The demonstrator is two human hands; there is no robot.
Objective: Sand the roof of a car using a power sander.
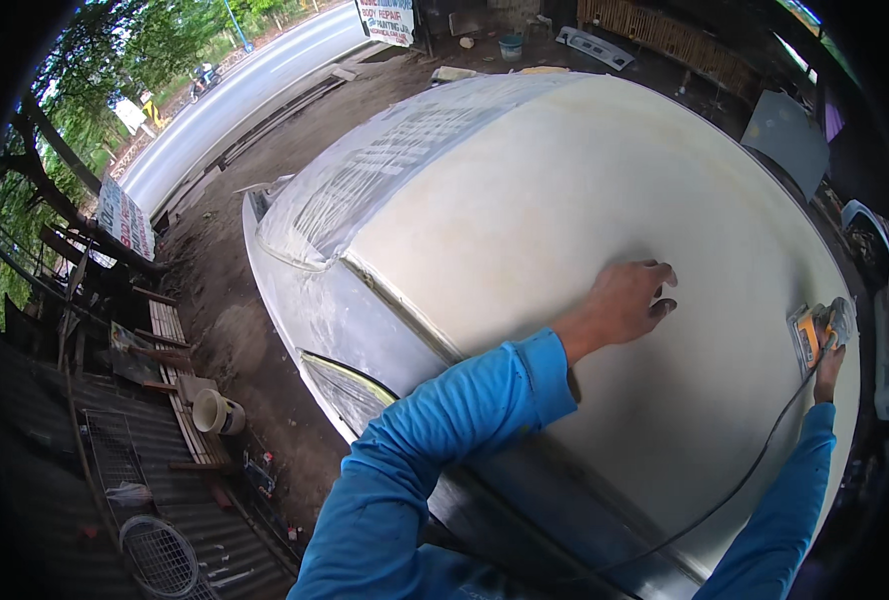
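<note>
My right hand [829, 373] is closed round a yellow-orange power sander [811, 338] at the far right side of a car's roof [525, 220]. The sander's pad lies against the pale, off-white roof, and a dark cord [748, 470] runs from it back toward me across the panel. Over the middle of the roof is my left hand [627, 303], holding nothing, its fingers bent and apart. Whether its fingertips touch the surface I cannot tell. Cloudy masking film [350, 170] covers the windshield ahead of the roof.
Along the near side, the car's door frame [575, 490] borders the roof. A white bucket [217, 412] stands by a slatted bench [180, 350] at the left. Loose car panels [787, 140] lean at the right. Beyond the dirt ground runs a road [255, 85].
</note>
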